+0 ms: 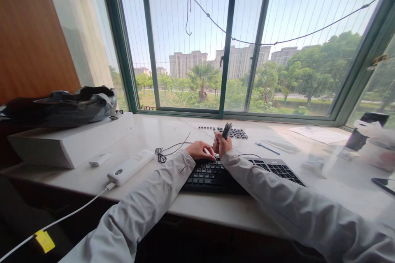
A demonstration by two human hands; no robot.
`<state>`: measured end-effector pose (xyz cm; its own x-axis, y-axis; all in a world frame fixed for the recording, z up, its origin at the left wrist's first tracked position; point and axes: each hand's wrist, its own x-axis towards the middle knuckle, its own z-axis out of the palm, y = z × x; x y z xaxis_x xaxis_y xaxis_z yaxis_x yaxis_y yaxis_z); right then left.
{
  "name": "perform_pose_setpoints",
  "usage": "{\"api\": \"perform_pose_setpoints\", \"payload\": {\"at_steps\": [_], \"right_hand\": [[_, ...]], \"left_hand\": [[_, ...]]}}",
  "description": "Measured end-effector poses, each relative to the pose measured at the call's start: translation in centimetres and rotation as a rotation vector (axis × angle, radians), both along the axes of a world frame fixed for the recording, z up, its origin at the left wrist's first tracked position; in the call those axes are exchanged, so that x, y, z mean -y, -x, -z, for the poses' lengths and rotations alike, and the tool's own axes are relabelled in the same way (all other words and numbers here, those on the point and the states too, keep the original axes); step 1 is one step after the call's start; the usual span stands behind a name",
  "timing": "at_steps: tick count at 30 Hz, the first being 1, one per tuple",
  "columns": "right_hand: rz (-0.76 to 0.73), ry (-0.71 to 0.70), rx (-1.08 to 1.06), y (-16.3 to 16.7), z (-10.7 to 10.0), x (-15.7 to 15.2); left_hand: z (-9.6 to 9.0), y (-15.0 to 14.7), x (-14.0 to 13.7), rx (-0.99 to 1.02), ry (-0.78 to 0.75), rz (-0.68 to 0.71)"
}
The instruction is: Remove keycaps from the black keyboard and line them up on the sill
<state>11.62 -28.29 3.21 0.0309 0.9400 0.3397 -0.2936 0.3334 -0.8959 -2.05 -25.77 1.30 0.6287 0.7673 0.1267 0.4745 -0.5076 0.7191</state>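
Grey sleeves (148, 201) are stretched in from both lower corners over a pale counter (188, 211). Black keyboard (208, 178) is placed at the counter's front edge, partly covered by the right forearm; pale spots are seen among its keys, some positions apparently stripped. Left hand (200, 150) is rested at the keyboard's upper edge, fingers bent down; whether anything is pinched there cannot be told. Right hand (222, 145) is closed around a dark handheld item (227, 130), held upright, its end poking out above the fist; exact type not identifiable, lower end hidden. Loose keycaps (238, 133) are laid out in rows just behind the hands. Main risk, as judged: rows could be scattered if they were brushed by a knuckle or the item's top, order lost. Keyboard could be slid or tipped, since it is set close to the edge and could be pushed by a leaning forearm. Key mounts could be snapped if force were applied at an angle. Thin black cord (160, 155) is left bunched beside the left wrist and could be snagged by the cuff; blue stick (267, 148) is kept apart, right.
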Motion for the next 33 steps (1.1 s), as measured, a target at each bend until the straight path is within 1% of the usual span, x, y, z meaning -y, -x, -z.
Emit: {"api": "perform_pose_setpoints", "payload": {"at_steps": [2,4,5,7,9,10,11,13,15,18,23,27,30,33], "right_hand": [[0.016,0.014,0.008,-0.8,-1.2,0.2],[0.063,-0.041,0.185,-2.3,-2.3,0.4],[0.093,-0.088,0.336,-3.2,-2.6,0.4],[0.191,-0.254,0.685,-5.1,-3.0,0.5],[0.251,-0.415,0.994,-7.1,-2.9,0.6],[0.270,-0.451,1.134,-8.0,-2.8,0.8],[0.293,-0.458,1.260,-8.8,-2.5,0.9],[0.346,-0.424,1.472,-10.5,-2.0,1.4],[0.403,-0.402,1.622,-12.0,-1.5,1.9],[0.469,-0.379,1.711,-14.2,-0.8,2.2],[0.590,-0.249,1.695,-17.0,0.4,1.4],[0.552,-0.189,1.715,-17.9,1.0,0.7],[0.502,-0.183,1.720,-17.9,1.2,0.9],[0.486,-0.184,1.723,-17.7,1.1,1.3]], "left_hand": [[0.0,0.0,0.0,0.045,-0.010,0.010],[-0.1,-0.1,0.1,0.099,-0.062,-0.029],[-0.2,-0.2,0.1,0.130,-0.095,-0.060],[-0.5,-0.3,0.3,0.201,-0.139,-0.106],[-0.7,-0.5,0.5,0.267,-0.125,-0.099],[-0.9,-0.5,0.7,0.290,-0.111,-0.088],[-1.0,-0.6,0.8,0.298,-0.108,-0.083],[-1.1,-0.6,1.0,0.279,-0.140,-0.096],[-1.1,-0.6,1.1,0.247,-0.201,-0.129],[-1.1,-0.5,1.2,0.217,-0.277,-0.163],[-1.1,-0.3,1.2,0.176,-0.385,-0.139],[-0.9,0.0,0.9,0.129,-0.388,-0.153],[-0.5,0.2,0.5,0.089,-0.369,-0.150],[-0.3,0.3,0.4,0.062,-0.360,-0.159]]}}
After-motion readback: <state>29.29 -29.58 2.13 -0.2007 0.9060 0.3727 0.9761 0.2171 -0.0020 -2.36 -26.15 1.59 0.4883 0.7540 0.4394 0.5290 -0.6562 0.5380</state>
